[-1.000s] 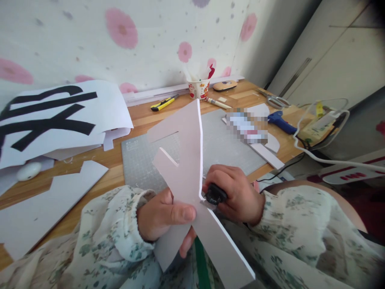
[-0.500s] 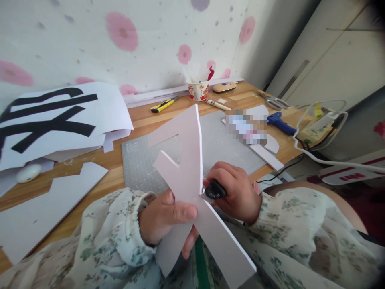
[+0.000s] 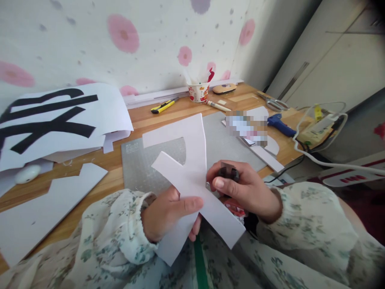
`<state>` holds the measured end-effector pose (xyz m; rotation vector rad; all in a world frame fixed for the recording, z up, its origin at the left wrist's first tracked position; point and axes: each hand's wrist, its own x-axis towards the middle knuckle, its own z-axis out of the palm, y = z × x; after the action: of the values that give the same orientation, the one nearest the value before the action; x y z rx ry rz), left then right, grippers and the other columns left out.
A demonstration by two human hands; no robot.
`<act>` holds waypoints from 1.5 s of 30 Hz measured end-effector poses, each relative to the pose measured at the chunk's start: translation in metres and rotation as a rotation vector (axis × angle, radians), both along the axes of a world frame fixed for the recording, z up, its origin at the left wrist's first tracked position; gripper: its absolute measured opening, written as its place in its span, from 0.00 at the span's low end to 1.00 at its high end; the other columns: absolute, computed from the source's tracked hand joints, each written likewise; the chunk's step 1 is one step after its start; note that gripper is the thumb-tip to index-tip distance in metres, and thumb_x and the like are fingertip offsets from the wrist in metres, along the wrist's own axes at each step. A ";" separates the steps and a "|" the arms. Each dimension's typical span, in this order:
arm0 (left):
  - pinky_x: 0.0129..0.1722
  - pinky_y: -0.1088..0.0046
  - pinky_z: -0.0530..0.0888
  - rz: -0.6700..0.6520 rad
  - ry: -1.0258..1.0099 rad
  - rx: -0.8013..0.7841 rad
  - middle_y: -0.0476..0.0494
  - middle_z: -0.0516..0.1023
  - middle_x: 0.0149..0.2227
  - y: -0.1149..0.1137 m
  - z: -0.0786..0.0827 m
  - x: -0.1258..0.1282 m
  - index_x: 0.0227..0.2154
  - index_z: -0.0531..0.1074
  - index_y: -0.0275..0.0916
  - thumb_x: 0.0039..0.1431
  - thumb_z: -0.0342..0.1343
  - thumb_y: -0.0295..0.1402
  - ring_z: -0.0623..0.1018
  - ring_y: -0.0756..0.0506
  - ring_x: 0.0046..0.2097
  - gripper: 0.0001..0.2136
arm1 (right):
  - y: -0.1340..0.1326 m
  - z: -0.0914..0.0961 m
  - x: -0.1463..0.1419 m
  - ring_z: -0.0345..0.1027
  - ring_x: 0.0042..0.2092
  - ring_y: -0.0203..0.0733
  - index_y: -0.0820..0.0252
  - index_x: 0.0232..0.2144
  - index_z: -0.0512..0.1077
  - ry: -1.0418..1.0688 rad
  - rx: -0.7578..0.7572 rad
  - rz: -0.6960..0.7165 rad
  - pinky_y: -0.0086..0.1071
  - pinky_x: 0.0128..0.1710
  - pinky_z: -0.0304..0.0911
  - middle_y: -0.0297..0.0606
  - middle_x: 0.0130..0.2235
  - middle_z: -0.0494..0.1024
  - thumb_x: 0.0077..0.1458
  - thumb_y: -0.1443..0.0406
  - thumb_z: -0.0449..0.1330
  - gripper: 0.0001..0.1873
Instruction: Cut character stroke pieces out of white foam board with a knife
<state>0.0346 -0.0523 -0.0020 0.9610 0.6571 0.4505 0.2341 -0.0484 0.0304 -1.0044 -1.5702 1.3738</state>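
Note:
A white foam board cutout (image 3: 192,176), shaped like a branching character stroke, is held up above my lap. My left hand (image 3: 173,212) grips its lower middle, thumb on the front face and fingers behind. Just right of the cutout's edge, my right hand (image 3: 245,188) is closed around a dark-handled cutter (image 3: 228,171); its blade does not show clearly. Behind the cutout lies a grey cutting mat (image 3: 135,168).
Printed sheets (image 3: 114,108) and a foam board offcut (image 3: 54,208) lie at left. Behind are a yellow utility knife (image 3: 164,106), a paper cup (image 3: 198,93) and a marker (image 3: 218,105). At right are a blue glue gun (image 3: 281,125), scissors (image 3: 275,104) and a white cable (image 3: 321,160).
My right hand has moved right, away from the cutout's edge, and turned with the cutter. The cutout has tilted, showing more of its front face, still in my left hand.

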 end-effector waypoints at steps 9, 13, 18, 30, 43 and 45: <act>0.14 0.82 0.60 0.008 0.045 -0.020 0.49 0.72 0.15 -0.002 0.001 0.000 0.30 0.70 0.35 0.53 0.59 0.50 0.68 0.53 0.15 0.20 | 0.002 0.002 -0.001 0.58 0.22 0.30 0.60 0.24 0.68 0.035 -0.107 0.058 0.26 0.21 0.56 0.27 0.20 0.66 0.53 0.57 0.64 0.14; 0.14 0.81 0.60 -0.018 0.011 0.017 0.47 0.72 0.15 0.001 -0.001 -0.002 0.29 0.71 0.33 0.54 0.58 0.50 0.68 0.52 0.15 0.20 | 0.007 0.004 0.008 0.62 0.26 0.33 0.62 0.28 0.71 -0.162 -0.005 0.032 0.27 0.27 0.60 0.31 0.24 0.71 0.54 0.59 0.64 0.11; 0.17 0.81 0.63 0.040 -0.006 0.027 0.47 0.72 0.15 0.004 -0.004 -0.003 0.28 0.72 0.33 0.53 0.61 0.48 0.70 0.52 0.16 0.19 | 0.010 0.007 0.024 0.63 0.31 0.35 0.60 0.42 0.65 -0.193 0.136 0.162 0.28 0.30 0.61 0.33 0.31 0.70 0.57 0.52 0.61 0.19; 0.14 0.79 0.59 0.112 -0.124 -0.020 0.48 0.72 0.14 0.009 -0.005 -0.004 0.32 0.76 0.34 0.51 0.62 0.46 0.69 0.50 0.14 0.17 | 0.005 -0.001 0.029 0.57 0.25 0.31 0.60 0.25 0.65 -0.387 0.334 0.174 0.26 0.25 0.53 0.29 0.23 0.66 0.57 0.59 0.60 0.14; 0.17 0.79 0.63 0.113 -0.116 -0.029 0.46 0.69 0.11 0.005 -0.001 -0.004 0.12 0.69 0.34 0.51 0.61 0.47 0.69 0.52 0.14 0.23 | -0.002 -0.012 0.017 0.58 0.25 0.34 0.58 0.26 0.62 -0.529 0.747 0.042 0.28 0.25 0.50 0.31 0.24 0.67 0.59 0.64 0.56 0.10; 0.16 0.80 0.62 0.096 -0.140 -0.020 0.46 0.69 0.11 0.006 0.000 -0.003 0.12 0.70 0.34 0.52 0.61 0.47 0.69 0.52 0.14 0.23 | -0.002 -0.012 0.016 0.58 0.25 0.34 0.58 0.26 0.62 -0.541 0.751 0.040 0.28 0.25 0.50 0.32 0.24 0.67 0.59 0.64 0.56 0.11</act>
<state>0.0312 -0.0468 -0.0024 0.8732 0.5820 0.5899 0.2506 -0.0503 0.0185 -0.8888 -2.2612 0.4326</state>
